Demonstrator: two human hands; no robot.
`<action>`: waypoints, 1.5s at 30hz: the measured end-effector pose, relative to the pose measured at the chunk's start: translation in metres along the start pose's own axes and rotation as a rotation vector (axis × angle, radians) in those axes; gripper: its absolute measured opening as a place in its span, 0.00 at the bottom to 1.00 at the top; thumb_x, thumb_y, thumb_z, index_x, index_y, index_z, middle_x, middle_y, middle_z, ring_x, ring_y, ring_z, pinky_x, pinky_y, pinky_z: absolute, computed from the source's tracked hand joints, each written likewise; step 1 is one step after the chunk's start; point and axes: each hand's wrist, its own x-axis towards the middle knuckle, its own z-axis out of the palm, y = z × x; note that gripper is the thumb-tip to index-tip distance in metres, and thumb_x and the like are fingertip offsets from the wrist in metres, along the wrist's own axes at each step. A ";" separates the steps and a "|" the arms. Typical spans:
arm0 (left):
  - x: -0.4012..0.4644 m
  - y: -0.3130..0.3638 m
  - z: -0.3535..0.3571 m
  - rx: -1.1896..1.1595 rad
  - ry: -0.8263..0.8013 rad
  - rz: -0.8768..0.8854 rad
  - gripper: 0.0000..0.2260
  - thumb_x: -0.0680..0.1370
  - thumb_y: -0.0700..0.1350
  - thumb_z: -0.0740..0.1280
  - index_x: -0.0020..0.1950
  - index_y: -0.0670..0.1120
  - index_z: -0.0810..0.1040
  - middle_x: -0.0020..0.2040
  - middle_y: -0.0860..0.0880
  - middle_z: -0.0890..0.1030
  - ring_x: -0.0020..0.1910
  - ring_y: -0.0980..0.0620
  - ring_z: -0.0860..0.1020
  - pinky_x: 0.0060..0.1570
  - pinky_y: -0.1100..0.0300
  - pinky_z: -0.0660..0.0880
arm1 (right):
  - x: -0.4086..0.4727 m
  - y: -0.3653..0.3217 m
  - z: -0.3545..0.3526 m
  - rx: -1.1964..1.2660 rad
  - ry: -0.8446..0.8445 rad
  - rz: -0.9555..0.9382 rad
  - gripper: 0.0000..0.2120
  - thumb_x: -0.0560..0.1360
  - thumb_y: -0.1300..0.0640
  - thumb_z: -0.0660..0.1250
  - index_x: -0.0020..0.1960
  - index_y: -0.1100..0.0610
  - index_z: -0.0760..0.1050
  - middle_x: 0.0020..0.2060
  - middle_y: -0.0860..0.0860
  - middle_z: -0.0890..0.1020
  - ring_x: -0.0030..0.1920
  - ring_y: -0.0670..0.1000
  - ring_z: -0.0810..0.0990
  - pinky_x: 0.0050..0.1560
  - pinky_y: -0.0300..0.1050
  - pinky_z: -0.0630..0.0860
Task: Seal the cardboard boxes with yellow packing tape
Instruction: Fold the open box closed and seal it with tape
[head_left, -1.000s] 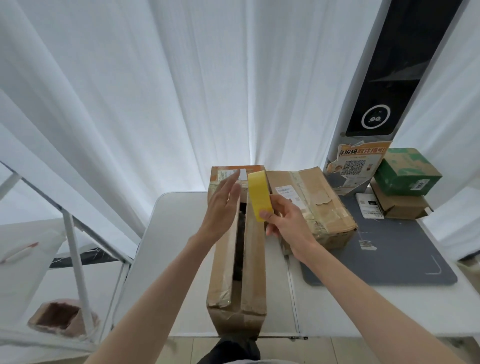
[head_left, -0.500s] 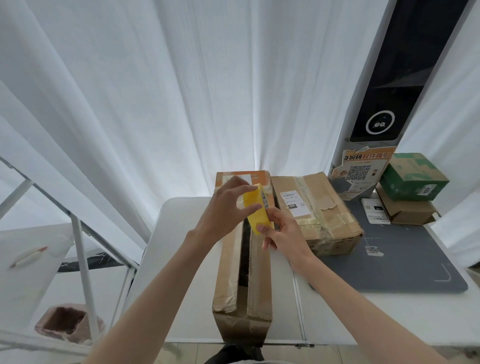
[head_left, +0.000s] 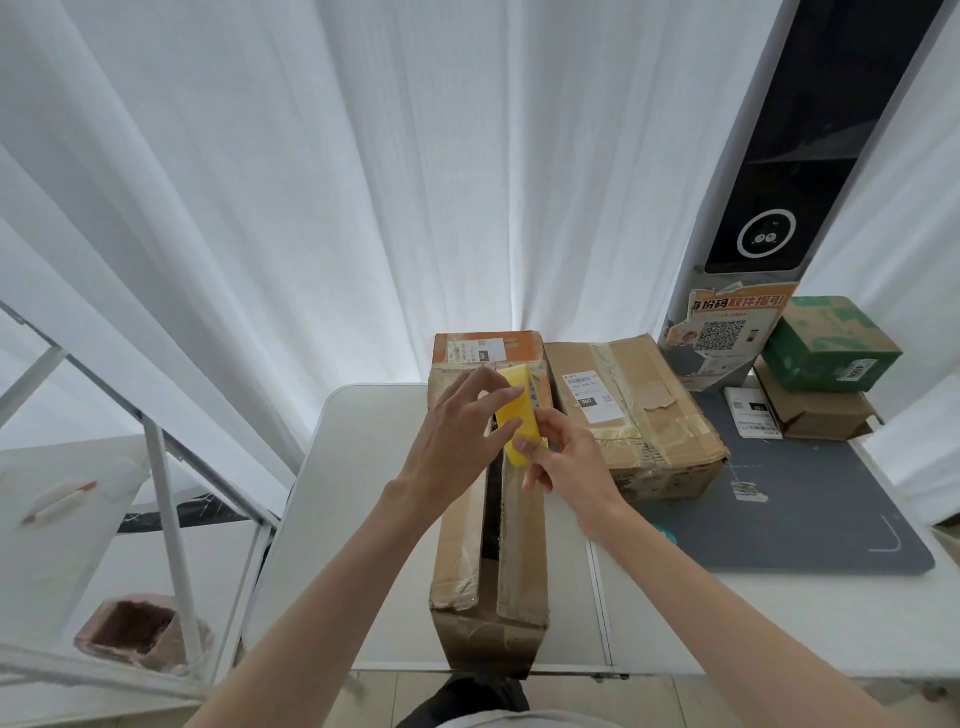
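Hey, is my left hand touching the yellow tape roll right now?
Touching. The head view shows the left hand with its fingertips on the side of the yellow tape roll, no gap between them, while the right hand pinches its lower end.

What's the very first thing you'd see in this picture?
The bright yellow tape roll in the middle, held up by both hands: the left hand touches its side and the right hand pinches its lower end. Right under it lies a long box with its top flaps still gaping open. Behind everything hangs a big white curtain.
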 end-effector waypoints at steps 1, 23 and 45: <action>-0.002 0.001 0.001 0.022 0.005 0.019 0.15 0.77 0.44 0.75 0.63 0.43 0.83 0.56 0.48 0.79 0.59 0.48 0.78 0.56 0.50 0.81 | 0.000 -0.001 0.000 0.006 -0.001 -0.002 0.12 0.78 0.57 0.72 0.61 0.52 0.78 0.54 0.52 0.83 0.29 0.53 0.80 0.28 0.36 0.72; -0.017 0.004 0.012 0.192 0.027 0.203 0.21 0.78 0.44 0.74 0.70 0.42 0.78 0.66 0.45 0.78 0.65 0.45 0.76 0.63 0.51 0.77 | 0.000 -0.016 -0.006 0.128 -0.107 0.028 0.20 0.78 0.70 0.60 0.67 0.56 0.76 0.38 0.59 0.77 0.27 0.49 0.74 0.29 0.39 0.69; 0.052 -0.013 0.007 -0.230 -0.292 -0.365 0.15 0.86 0.45 0.55 0.66 0.45 0.78 0.62 0.51 0.77 0.60 0.54 0.74 0.58 0.58 0.70 | 0.003 -0.012 -0.003 0.146 -0.080 0.065 0.13 0.82 0.49 0.66 0.60 0.56 0.76 0.38 0.54 0.81 0.27 0.52 0.79 0.27 0.39 0.69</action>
